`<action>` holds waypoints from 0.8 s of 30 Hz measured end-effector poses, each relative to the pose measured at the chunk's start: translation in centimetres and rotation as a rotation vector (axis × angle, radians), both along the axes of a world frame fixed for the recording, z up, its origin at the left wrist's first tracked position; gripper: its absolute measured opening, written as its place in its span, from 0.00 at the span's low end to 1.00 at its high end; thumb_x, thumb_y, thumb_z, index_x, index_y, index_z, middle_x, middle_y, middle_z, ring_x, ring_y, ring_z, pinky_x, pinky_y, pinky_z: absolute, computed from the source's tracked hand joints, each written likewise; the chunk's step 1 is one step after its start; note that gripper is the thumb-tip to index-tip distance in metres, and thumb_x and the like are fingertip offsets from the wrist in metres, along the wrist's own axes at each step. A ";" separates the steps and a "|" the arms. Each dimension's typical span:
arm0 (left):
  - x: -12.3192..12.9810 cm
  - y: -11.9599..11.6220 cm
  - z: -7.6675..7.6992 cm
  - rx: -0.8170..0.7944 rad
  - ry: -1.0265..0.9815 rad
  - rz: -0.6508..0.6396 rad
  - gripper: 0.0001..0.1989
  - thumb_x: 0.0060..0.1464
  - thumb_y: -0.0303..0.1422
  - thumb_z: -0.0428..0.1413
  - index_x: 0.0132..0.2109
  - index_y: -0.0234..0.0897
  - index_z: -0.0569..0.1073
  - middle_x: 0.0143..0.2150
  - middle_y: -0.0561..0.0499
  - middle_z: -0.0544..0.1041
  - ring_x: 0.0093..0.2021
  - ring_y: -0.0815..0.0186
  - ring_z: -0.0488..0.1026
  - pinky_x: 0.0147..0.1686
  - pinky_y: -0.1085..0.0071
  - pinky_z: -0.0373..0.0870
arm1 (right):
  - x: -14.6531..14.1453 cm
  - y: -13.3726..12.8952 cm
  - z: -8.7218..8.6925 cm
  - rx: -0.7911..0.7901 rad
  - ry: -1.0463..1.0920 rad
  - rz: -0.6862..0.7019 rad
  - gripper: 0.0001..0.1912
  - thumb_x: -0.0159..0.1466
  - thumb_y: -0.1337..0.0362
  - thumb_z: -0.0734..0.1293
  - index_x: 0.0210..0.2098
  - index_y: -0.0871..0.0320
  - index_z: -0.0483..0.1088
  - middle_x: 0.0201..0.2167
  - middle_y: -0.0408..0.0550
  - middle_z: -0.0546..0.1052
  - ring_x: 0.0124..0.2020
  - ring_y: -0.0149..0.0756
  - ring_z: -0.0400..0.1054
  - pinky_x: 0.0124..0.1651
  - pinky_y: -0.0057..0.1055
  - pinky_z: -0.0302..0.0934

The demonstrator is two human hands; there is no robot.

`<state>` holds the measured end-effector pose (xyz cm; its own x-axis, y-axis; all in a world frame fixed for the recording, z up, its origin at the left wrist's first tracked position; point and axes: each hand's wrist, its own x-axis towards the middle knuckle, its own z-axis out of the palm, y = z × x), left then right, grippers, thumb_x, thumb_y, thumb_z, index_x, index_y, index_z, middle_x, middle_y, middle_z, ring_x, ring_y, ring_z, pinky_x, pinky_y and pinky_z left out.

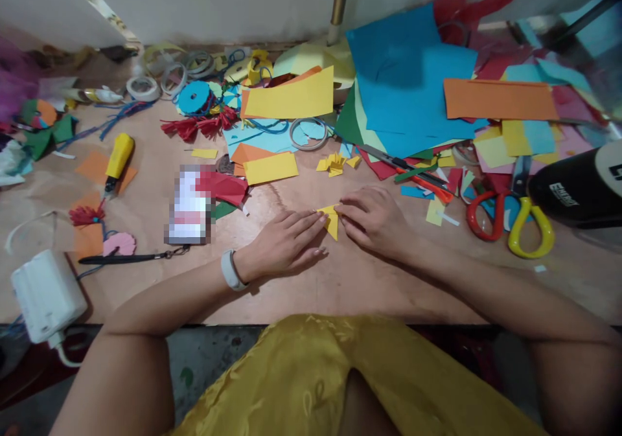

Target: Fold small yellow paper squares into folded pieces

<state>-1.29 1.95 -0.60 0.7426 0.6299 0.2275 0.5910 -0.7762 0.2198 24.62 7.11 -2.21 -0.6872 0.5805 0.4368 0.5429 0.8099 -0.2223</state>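
A small folded piece of yellow paper [331, 222] lies on the table between my two hands, one point of it toward me. From the left, my left hand [286, 241] lies flat, its stretched fingertips resting on the paper's left edge and its thumb apart from it. My right hand [372, 219] has curled fingers closed at the paper's upper right corner; part of that corner is hidden under them. Just beyond the hands sit some crumpled yellow paper pieces [334, 163] and a flat yellow strip [271, 168].
Scissors [510, 219] and a black cylindrical object [573, 186] stand at the right. Orange-handled cutters [413, 173] lie nearer. Blue sheets [408, 86] and tape rolls [142, 88] crowd the back. Leftward are a yellow cutter [119, 157], a blurred-out phone-like object [187, 212] and a white adapter [48, 297].
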 end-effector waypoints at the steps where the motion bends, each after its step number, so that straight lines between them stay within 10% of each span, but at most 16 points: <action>1: 0.0 0.0 0.1 0.000 0.004 -0.010 0.27 0.71 0.44 0.47 0.67 0.29 0.65 0.64 0.36 0.73 0.62 0.52 0.72 0.56 0.55 0.70 | 0.2 0.2 0.1 0.007 0.020 -0.001 0.12 0.67 0.68 0.65 0.48 0.57 0.75 0.47 0.57 0.79 0.47 0.50 0.71 0.53 0.51 0.63; 8: -0.2 0.4 -0.1 -0.057 0.026 -0.034 0.26 0.70 0.46 0.49 0.64 0.32 0.69 0.65 0.36 0.72 0.62 0.50 0.71 0.60 0.53 0.68 | 0.6 -0.3 1.5 -0.116 0.019 0.276 0.22 0.65 0.63 0.66 0.58 0.58 0.70 0.49 0.58 0.78 0.48 0.49 0.72 0.48 0.48 0.68; 24: -0.3 0.5 0.1 -0.091 0.028 -0.068 0.37 0.68 0.52 0.49 0.72 0.29 0.57 0.68 0.31 0.68 0.68 0.48 0.67 0.65 0.51 0.66 | 1.6 2.0 -0.1 -0.038 0.029 0.351 0.16 0.69 0.67 0.65 0.56 0.57 0.73 0.48 0.55 0.79 0.47 0.43 0.73 0.49 0.45 0.71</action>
